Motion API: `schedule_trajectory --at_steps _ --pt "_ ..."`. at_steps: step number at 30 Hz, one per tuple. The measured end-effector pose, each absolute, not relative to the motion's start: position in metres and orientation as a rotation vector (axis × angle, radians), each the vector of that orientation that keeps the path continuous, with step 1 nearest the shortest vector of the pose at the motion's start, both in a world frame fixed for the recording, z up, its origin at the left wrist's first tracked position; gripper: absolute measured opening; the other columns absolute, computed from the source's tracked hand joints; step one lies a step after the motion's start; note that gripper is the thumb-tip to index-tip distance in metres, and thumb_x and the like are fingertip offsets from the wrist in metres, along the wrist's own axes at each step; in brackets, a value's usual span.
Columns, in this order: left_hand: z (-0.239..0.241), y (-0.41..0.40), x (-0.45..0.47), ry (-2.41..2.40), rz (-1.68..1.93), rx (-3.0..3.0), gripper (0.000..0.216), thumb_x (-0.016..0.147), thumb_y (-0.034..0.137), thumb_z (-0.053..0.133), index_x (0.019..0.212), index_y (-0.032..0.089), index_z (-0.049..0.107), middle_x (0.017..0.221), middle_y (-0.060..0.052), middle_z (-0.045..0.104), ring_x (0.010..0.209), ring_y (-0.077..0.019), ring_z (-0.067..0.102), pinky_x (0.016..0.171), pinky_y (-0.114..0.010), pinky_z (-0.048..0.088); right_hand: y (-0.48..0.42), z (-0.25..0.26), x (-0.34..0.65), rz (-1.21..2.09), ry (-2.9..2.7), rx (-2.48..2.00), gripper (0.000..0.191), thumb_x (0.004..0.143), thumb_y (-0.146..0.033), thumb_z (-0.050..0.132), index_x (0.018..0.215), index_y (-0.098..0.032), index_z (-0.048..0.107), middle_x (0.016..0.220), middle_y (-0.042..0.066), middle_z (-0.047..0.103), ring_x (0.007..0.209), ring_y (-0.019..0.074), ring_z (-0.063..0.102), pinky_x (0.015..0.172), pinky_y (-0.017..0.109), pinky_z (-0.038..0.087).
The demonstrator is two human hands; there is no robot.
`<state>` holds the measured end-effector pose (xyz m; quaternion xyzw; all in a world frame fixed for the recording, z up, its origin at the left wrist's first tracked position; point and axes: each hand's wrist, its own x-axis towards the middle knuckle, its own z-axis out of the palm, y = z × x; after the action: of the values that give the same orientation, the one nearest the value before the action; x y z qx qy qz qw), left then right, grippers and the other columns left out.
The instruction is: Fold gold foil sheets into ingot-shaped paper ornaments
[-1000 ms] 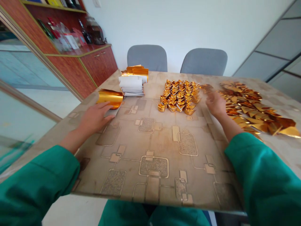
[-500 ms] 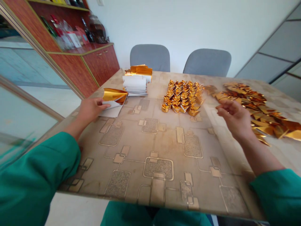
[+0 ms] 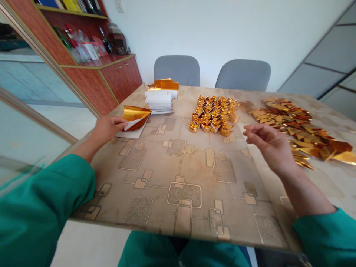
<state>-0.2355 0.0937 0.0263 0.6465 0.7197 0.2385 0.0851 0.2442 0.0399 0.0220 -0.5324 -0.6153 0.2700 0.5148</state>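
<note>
Gold all over this patterned table [image 3: 178, 178]! What's the left hand [image 3: 107, 128] up to?

Fingers closed on the edge of a curling gold foil sheet [image 3: 136, 118], near the white paper stack [image 3: 160, 101]. Light, springy, slippery stuff, best held by that edge.

And the right hand [image 3: 268, 146]?

Half open, empty, hovering beside the foil triangles [image 3: 294, 128].

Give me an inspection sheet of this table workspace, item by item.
Surface: beige and gold patterned tabletop.
Job's things: curled gold-foil sheet on white paper; white paper stack with gold-foil sheets behind; rows of folded gold-foil ingots; loose folded gold-foil pieces.
Clutter: bottles and packets on the cabinet shelf.
Hands: left hand touching the foil sheet; right hand open, empty.
Cables: nothing seen.
Surroundings: two grey chairs, red wood cabinet.
</note>
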Motion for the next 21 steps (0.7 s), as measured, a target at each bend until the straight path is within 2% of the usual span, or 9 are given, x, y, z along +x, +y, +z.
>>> schedule_trajectory --at_steps 4,6,8,12,14,16,18,21 --pt "0.031 0.085 -0.225 2.213 0.791 2.086 0.016 0.086 0.025 0.061 0.097 0.016 0.066 0.074 0.005 0.064 0.071 -0.0142 0.047 0.070 -0.023 0.030 0.039 0.018 0.246 0.666 -1.528 -1.279 0.018 0.078 -0.034 0.071 0.091 -0.022 0.069 0.084 0.003 0.067 0.067 0.0134 0.057 0.061 0.028 0.047" --pt "0.033 0.080 -0.217 2.129 0.911 2.161 0.014 0.079 0.016 0.066 0.093 0.016 0.061 0.083 0.004 0.066 0.073 -0.0135 0.048 0.069 -0.022 0.029 0.039 0.017 0.246 0.673 -1.572 -1.277 0.020 0.079 -0.036 0.070 0.092 -0.021 0.069 0.083 0.003 0.067 0.068 0.0136 0.057 0.060 0.028 0.046" --pt "0.033 0.073 -0.203 1.929 1.070 2.137 0.019 0.074 0.007 0.067 0.082 0.017 0.053 0.082 0.004 0.063 0.072 -0.0117 0.049 0.067 -0.021 0.029 0.038 0.016 0.245 0.700 -1.631 -1.282 0.023 0.081 -0.039 0.069 0.095 -0.021 0.069 0.084 0.003 0.068 0.068 0.0139 0.057 0.060 0.028 0.046" --pt "0.028 0.056 -0.153 1.494 1.451 1.639 0.022 0.078 0.008 0.064 0.079 0.020 0.045 0.063 0.008 0.045 0.054 -0.0088 0.039 0.055 -0.020 0.030 0.037 0.013 0.241 0.850 -1.780 -1.254 0.028 0.085 -0.044 0.068 0.099 -0.020 0.068 0.093 0.005 0.070 0.077 0.0163 0.061 0.069 0.031 0.051" --pt "0.024 0.045 -0.121 1.117 1.408 1.266 0.015 0.083 0.016 0.061 0.084 0.021 0.046 0.071 0.005 0.054 0.061 -0.0109 0.052 0.056 -0.022 0.043 0.035 0.010 0.239 0.940 -1.878 -1.201 0.033 0.084 -0.047 0.068 0.104 -0.020 0.067 0.104 0.008 0.070 0.084 0.0190 0.064 0.075 0.036 0.055" --pt "0.021 0.034 -0.090 0.908 1.293 0.983 0.015 0.081 0.012 0.061 0.089 0.019 0.051 0.087 0.000 0.064 0.072 -0.0126 0.062 0.064 -0.024 0.052 0.032 0.010 0.237 0.975 -2.005 -1.145 0.047 0.081 -0.048 0.072 0.119 -0.023 0.063 0.123 0.011 0.065 0.093 0.0219 0.065 0.082 0.041 0.057" --pt "0.018 0.024 -0.063 0.814 1.203 0.766 0.021 0.081 0.008 0.060 0.098 0.017 0.055 0.094 -0.003 0.068 0.077 -0.0130 0.066 0.068 -0.025 0.056 0.027 0.012 0.234 0.926 -2.131 -1.096 0.071 0.077 -0.047 0.077 0.139 -0.026 0.050 0.140 0.012 0.055 0.108 0.0260 0.063 0.090 0.046 0.056" --pt "0.014 0.014 -0.037 0.702 1.147 0.583 0.027 0.085 0.005 0.055 0.108 0.019 0.054 0.099 -0.003 0.071 0.083 -0.0125 0.070 0.072 -0.025 0.059 0.018 0.021 0.230 0.647 -2.258 -1.042 0.092 0.072 -0.047 0.082 0.150 -0.026 0.036 0.146 0.013 0.048 0.129 0.0322 0.051 0.104 0.052 0.049"
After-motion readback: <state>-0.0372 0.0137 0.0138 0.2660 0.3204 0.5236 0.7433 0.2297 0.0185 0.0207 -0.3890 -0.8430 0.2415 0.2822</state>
